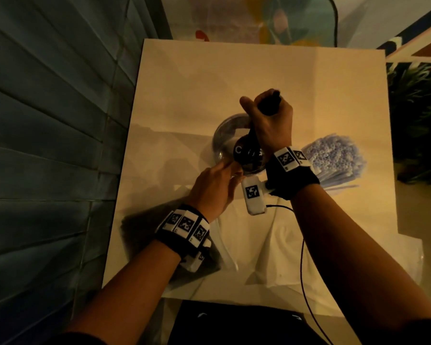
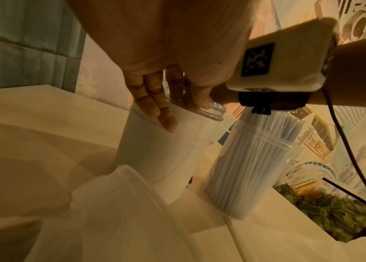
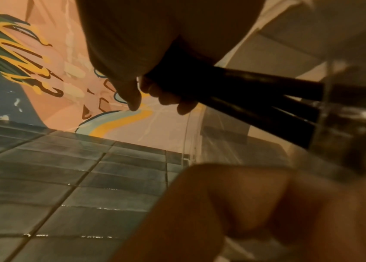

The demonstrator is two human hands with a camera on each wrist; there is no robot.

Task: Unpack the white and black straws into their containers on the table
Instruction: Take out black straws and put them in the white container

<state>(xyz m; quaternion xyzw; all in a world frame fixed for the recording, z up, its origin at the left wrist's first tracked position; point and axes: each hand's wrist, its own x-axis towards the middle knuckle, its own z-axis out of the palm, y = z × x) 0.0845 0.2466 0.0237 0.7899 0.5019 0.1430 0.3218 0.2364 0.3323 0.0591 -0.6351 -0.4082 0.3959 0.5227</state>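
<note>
Black straws [image 1: 269,105], right hand [image 1: 271,120], letter "C"

arms bare | black wristbands [image 1: 184,232] | white marker tags [image 1: 288,159] | thin black cable [image 1: 302,257]

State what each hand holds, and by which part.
The right hand grips a bundle of black straws near its upper end, lower ends in the glass jar. The left hand holds that jar by its rim.
</note>
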